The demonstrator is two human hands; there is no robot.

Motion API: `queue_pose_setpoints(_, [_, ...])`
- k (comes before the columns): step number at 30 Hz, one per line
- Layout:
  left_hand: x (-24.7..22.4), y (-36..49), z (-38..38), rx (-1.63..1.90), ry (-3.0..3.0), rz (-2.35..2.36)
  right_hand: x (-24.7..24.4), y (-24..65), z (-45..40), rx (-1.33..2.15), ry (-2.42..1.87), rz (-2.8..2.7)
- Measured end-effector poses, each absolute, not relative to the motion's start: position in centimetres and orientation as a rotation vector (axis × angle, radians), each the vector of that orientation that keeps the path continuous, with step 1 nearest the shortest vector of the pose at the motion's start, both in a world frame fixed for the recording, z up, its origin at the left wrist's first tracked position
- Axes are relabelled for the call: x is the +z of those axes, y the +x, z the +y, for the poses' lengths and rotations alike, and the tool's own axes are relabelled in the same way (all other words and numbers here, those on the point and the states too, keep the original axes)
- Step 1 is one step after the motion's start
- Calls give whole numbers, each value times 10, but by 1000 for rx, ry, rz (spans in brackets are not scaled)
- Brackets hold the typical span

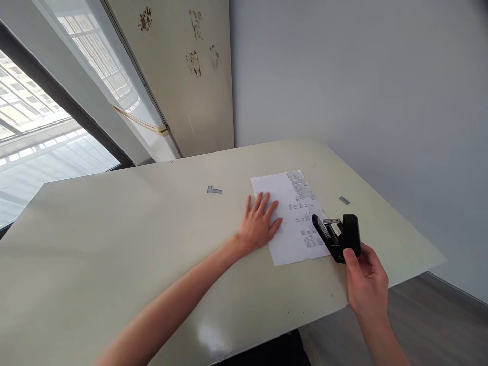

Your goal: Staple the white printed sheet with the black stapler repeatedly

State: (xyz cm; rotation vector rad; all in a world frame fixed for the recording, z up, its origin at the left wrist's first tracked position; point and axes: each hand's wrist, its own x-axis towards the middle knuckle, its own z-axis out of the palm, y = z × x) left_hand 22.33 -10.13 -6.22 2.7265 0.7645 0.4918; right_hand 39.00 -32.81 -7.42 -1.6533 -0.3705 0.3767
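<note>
Printed white paper lies on the table, with text along its right side; whether it is more than one sheet I cannot tell. My left hand rests flat on the paper's left part, fingers spread. A black stapler is held in my right hand, thumb on its near side. The stapler is raised over the paper's right edge, and its jaws are apart with metal showing between them. Small strips of staples lie beyond the stapler, and more staple strips lie left of the paper.
The pale table reaches its right and near edges close to my right hand, with a dark floor below. Behind stand a grey wall and a fridge-like cabinet with worn patches. A window is at the left.
</note>
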Motion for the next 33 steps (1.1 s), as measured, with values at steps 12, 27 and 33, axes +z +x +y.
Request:
queue_pose_setpoints(12, [-52,187,-104,623,2419,675,-66,388,-328,448,-1676,-403])
queue_pose_setpoints(27, [-28,32,-85,867,1734,1041,-27,312,-218,743,-1615,-1365])
queue_pose_setpoints(33, [-28,-5,-63,959,1623,1110,-27,279,-148,800,-1471,-1611])
